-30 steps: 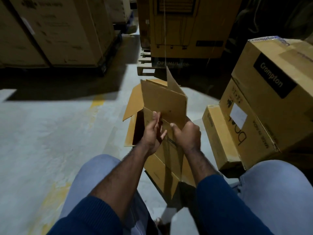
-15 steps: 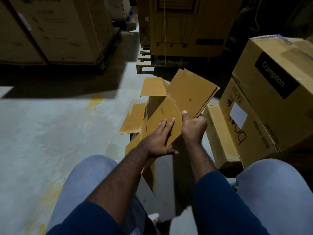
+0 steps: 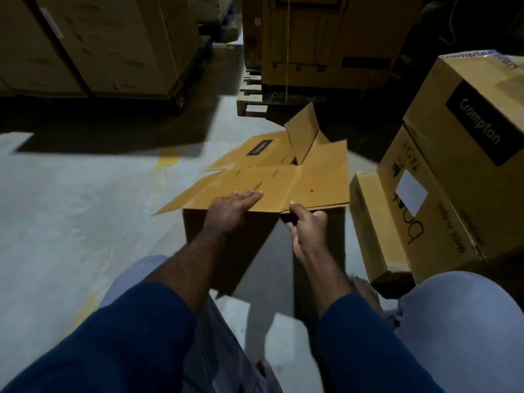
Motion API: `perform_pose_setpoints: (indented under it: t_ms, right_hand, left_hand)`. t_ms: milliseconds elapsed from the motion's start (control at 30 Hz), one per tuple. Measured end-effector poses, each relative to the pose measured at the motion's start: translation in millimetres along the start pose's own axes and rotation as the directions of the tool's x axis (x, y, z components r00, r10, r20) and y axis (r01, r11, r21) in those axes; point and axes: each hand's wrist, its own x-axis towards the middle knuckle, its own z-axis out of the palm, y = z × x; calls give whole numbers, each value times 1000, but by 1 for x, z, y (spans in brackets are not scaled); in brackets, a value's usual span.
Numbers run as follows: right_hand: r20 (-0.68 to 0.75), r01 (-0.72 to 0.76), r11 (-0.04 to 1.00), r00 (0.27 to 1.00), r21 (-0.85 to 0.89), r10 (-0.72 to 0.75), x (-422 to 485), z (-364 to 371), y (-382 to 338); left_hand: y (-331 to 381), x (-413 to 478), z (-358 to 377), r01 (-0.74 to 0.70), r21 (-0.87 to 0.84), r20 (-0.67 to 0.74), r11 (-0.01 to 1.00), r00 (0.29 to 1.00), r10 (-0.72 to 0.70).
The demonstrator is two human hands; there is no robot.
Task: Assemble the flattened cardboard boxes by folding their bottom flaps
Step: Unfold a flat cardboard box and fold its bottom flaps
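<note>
Half a second on, the cardboard box (image 3: 272, 180) has swung down from its tilted, raised position and now lies nearly level, its broad printed panel facing up. In the head view, it is held above the concrete floor (image 3: 71, 208) in front of the seated person's knees, with flaps spread out to the left and right and one flap (image 3: 303, 131) standing up at the far side. The left grip (image 3: 232, 211) is spread flat, fingers straight, and presses on the near part of the top panel. The right grip (image 3: 307, 231) pinches the near edge of the box, thumb on top and fingers curled underneath. Just to the right, a slim carton (image 3: 371, 222) leans against a stack topped by a Crompton carton (image 3: 467, 131). Beyond the box, a wooden pallet (image 3: 249, 95) carries large cartons.
</note>
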Motion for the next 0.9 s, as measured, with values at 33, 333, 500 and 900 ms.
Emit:
perform_pose_setpoints:
  t_ms: [33,333,500,900]
  right_hand:
    - [-15,-39,998,999,59,40,3,-3,3]
    - [12,-183,964,983,194,184,28,-48,-25]
    - [4,-268,960,963,86,269,29,-40,-19]
    - [172,-140,979,971,-149,165,9,-13,17]
  left_hand:
    - [-4,1,1,39,-9,2,999,999,-39]
    - [-32,-7,13,252,-126,62,959,967,-246]
    - [-28,-8,17,239,-146,64,960,971,-232]
    - [12,17,-47,414,-476,552,776,828,-103]
